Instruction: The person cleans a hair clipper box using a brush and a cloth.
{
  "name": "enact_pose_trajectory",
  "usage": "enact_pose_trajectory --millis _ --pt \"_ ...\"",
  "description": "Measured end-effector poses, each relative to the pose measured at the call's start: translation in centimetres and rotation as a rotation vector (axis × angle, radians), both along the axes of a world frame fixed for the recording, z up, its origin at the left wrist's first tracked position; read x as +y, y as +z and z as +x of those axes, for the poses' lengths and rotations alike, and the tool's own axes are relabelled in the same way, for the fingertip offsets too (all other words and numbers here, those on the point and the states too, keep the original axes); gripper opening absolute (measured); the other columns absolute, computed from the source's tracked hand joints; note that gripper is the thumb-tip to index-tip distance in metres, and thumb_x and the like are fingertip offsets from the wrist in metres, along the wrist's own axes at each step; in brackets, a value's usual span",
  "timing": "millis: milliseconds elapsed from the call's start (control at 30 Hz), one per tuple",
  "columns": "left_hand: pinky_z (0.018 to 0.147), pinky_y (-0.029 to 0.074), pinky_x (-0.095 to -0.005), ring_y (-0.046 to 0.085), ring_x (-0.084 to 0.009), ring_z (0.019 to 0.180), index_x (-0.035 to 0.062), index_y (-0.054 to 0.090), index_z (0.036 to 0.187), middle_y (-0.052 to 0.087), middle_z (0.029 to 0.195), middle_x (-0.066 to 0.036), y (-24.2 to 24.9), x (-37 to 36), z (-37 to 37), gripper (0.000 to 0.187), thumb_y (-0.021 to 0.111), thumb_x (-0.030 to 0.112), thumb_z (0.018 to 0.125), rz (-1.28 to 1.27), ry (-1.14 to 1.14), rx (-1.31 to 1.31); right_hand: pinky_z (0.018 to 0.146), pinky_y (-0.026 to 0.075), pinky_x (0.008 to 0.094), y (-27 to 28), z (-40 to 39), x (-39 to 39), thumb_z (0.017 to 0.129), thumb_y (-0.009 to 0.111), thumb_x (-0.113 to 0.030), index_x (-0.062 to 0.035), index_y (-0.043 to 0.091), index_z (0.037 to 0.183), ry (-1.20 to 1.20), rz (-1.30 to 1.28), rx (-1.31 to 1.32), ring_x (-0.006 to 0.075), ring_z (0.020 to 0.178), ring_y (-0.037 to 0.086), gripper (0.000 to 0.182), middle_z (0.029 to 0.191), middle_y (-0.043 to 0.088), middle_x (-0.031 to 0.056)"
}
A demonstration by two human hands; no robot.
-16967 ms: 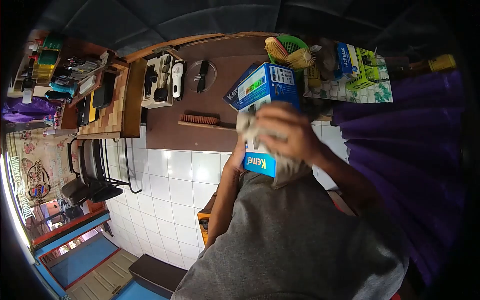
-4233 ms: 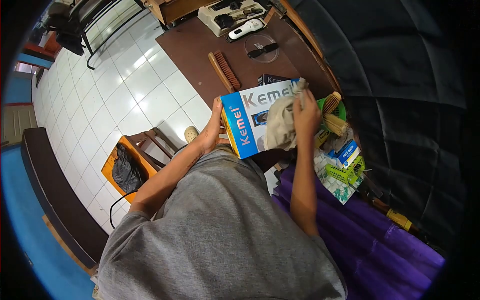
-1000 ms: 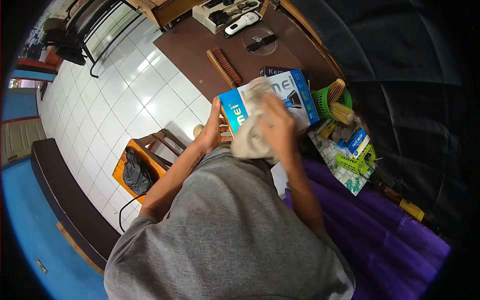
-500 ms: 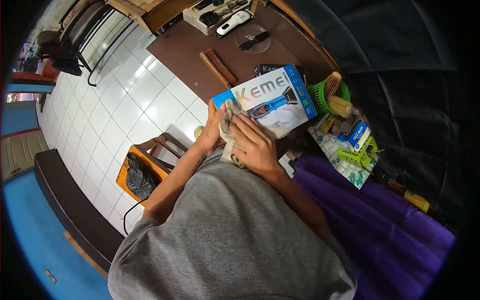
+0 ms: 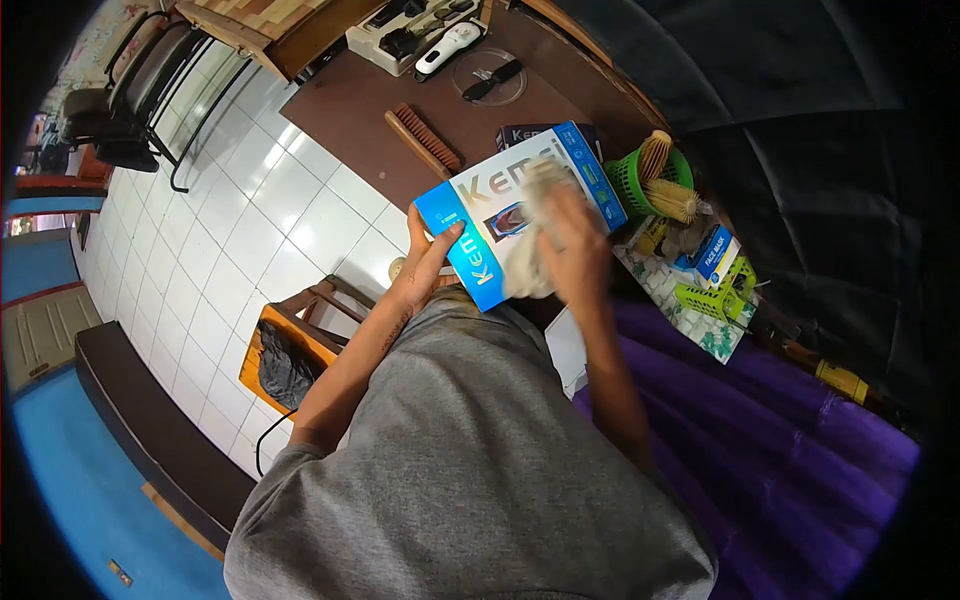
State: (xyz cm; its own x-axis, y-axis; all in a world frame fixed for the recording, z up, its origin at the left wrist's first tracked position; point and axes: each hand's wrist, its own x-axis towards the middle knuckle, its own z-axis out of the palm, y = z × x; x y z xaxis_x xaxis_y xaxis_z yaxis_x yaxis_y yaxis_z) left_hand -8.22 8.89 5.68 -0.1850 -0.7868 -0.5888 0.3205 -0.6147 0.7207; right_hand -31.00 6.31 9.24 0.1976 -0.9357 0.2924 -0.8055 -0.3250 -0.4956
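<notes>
A white and blue Kemei box (image 5: 472, 225), with a styling tool pictured on its face, is tilted in front of my body. My left hand (image 5: 428, 262) grips its left edge, the thumb on the printed face and the fingers behind. Against the face, my right hand (image 5: 578, 240) presses a crumpled beige cloth (image 5: 527, 268); hand and cloth are smeared by motion. The cloth covers much of the pictured tool. Just beyond the box, a wooden-backed brush (image 5: 424, 140) lies on the brown table (image 5: 350, 110).
A white hair clipper (image 5: 450, 50) lies beside a tray of tools (image 5: 378, 45) and a clear round lid (image 5: 512, 92). On the right stand a green basket (image 5: 625, 180) holding round brushes and a face mask box (image 5: 712, 258). An orange stool (image 5: 255, 372) bears a black bag (image 5: 285, 372).
My right hand and the cloth have swept from the box's left end to its right part, uncovering the blue end. My left thumb now shows on the box.
</notes>
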Motion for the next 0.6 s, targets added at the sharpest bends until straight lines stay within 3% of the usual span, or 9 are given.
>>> enact_pose_trajectory --millis 100,167,233,267,367,433,533,600 --pt "0.093 0.05 -0.0537 0.052 -0.0328 0.124 0.0334 -0.012 0.154 0.035 0.147 -0.017 -3.7 0.2 0.5 0.097 0.063 0.05 0.095 -0.089 0.0 -0.003 0.109 0.044 0.0436 0.2 3.5 4.0 0.068 0.076 -0.004 -0.0027 0.067 0.122 0.347 0.012 -0.109 0.0286 0.129 0.056 0.055 0.133 0.063 0.0129" --pt "0.093 0.05 -0.0533 0.051 -0.0323 0.125 0.0329 -0.011 0.154 0.035 0.147 -0.016 -3.7 0.0 0.4 0.096 0.063 0.05 0.095 -0.184 0.022 -0.019 0.11 0.042 0.0454 0.6 4.2 6.1 0.07 0.075 -0.007 -0.0032 0.069 0.121 0.408 0.109 -0.167 0.0285 0.131 0.055 0.052 0.134 0.062 0.0128" --pt "0.093 0.051 -0.053 0.05 -0.0311 0.126 0.0327 -0.01 0.154 0.036 0.146 -0.016 -2.3 0.2 0.4 0.094 0.061 0.051 0.095 -0.036 0.008 0.018 0.111 0.042 0.048 0.1 3.0 6.0 0.069 0.075 -0.005 -0.0024 0.069 0.12 0.411 0.101 -0.168 0.0292 0.13 0.055 0.051 0.133 0.062 0.0138" --pt "0.092 0.051 -0.0529 0.05 -0.0312 0.127 0.0332 -0.01 0.153 0.037 0.145 -0.016 0.1 0.0 0.2 0.096 0.065 0.047 0.094 0.008 -0.016 0.014 0.111 0.042 0.0472 -0.1 1.8 5.4 0.071 0.074 -0.003 -0.0011 0.069 0.12 0.335 0.07 -0.191 0.0306 0.13 0.055 0.05 0.134 0.062 0.0153" --pt "0.091 0.053 -0.0525 0.051 -0.0314 0.126 0.0328 -0.012 0.151 0.037 0.145 -0.016 -0.1 0.3 0.0 0.101 0.07 0.041 0.093 -0.019 -0.061 -0.01 0.109 0.043 0.0426 -1.2 -2.3 3.0 0.076 0.072 -0.004 0.0013 0.066 0.124 -0.024 0.033 -0.124 0.0343 0.129 0.056 0.049 0.133 0.061 0.0181" --pt "0.091 0.053 -0.052 0.051 -0.0314 0.126 0.0324 -0.011 0.15 0.038 0.144 -0.016 0.1 0.3 -0.4 0.101 0.071 0.038 0.092 -0.026 -0.066 0.005 0.107 0.044 0.0425 -2.1 -4.9 0.9 0.08 0.069 -0.004 0.0024 0.065 0.123 -0.227 -0.019 -0.218 0.0356 0.128 0.056 0.045 0.133 0.061 0.0188" --pt "0.091 0.054 -0.0516 0.052 -0.0317 0.125 0.0305 -0.009 0.147 0.038 0.143 -0.017 0.2 0.2 -0.8 0.098 0.072 0.035 0.092 -0.034 -0.06 0.006 0.106 0.046 0.0426 -3.1 -5.3 0.4 0.081 0.067 -0.004 0.0021 0.066 0.121 -0.248 -0.129 -0.125 0.0353 0.127 0.056 0.04 0.133 0.061 0.0184" --pt "0.091 0.054 -0.0517 0.053 -0.0319 0.124 0.0289 -0.008 0.147 0.038 0.143 -0.017 0.2 0.1 -1.0 0.096 0.071 0.035 0.093 -0.036 -0.063 -0.003 0.105 0.047 0.0421 -1.8 -2.3 1.8 0.076 0.07 -0.003 0.0014 0.068 0.117 -0.134 -0.084 -0.1 0.035 0.124 0.058 0.041 0.13 0.063 0.0171"
